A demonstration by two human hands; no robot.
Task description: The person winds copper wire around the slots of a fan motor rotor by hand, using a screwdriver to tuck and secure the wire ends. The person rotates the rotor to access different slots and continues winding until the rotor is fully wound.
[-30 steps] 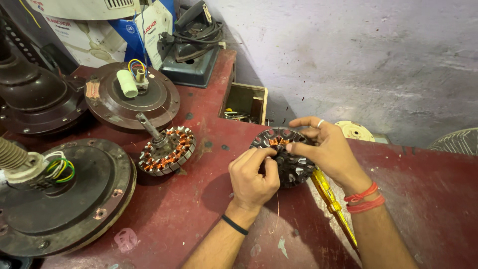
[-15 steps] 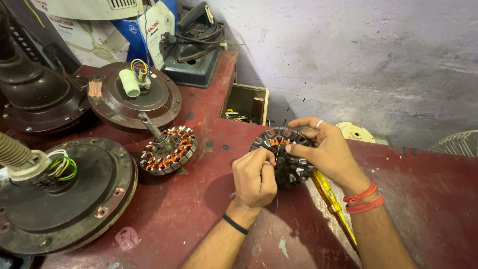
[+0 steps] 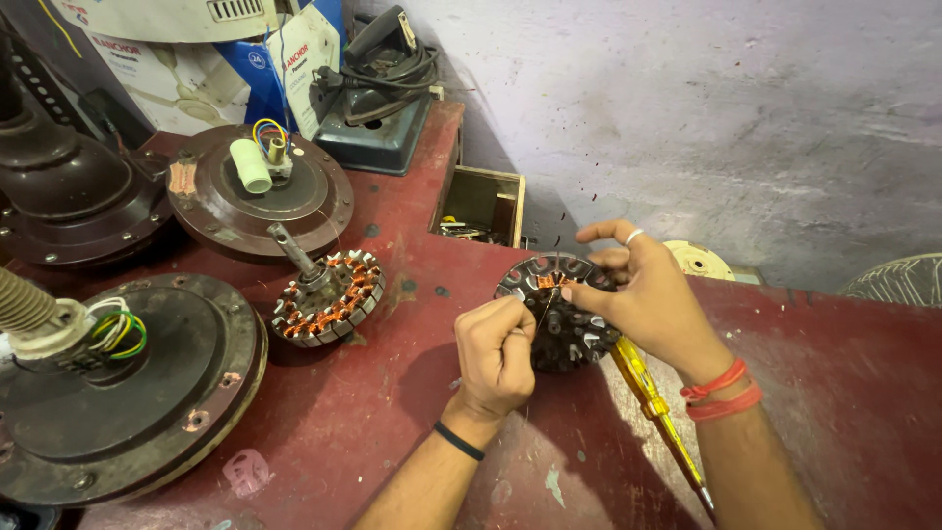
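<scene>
**Inspector:** Report what has changed, largest item first.

**Operator:** I see the red table (image 3: 392,412) much as it was half a second ago: painted, scuffed, chipped to pale patches. Left of my grip, the big dark motor housing (image 3: 147,393) and the wound stator (image 3: 329,294), its copper coils ringed by steel teeth, have held their places. The change is at the hands. My left hand (image 3: 496,353) has drawn slightly away from the dark stator core (image 3: 564,314), and a fine wire (image 3: 543,306) now runs taut from its fingertips up to the core's near edge.

**Inspector:** Meaning?

**Operator:** I judge a strand is being pulled through or tensioned at one slot, where a little copper shows; the core looks otherwise nearly bare.

**Inspector:** State of each grip?

**Operator:** Left is clenched, pinching the wire. My right hand (image 3: 648,294) is grasping the core from above, fingers spread over its far rim, a pale ring on one. The core rests on the table between both grips.

**Inspector:** Anything smaller?

**Operator:** A yellow-handled screwdriver (image 3: 653,407), translucent plastic, lies under my right wrist, slanting towards me.
</scene>
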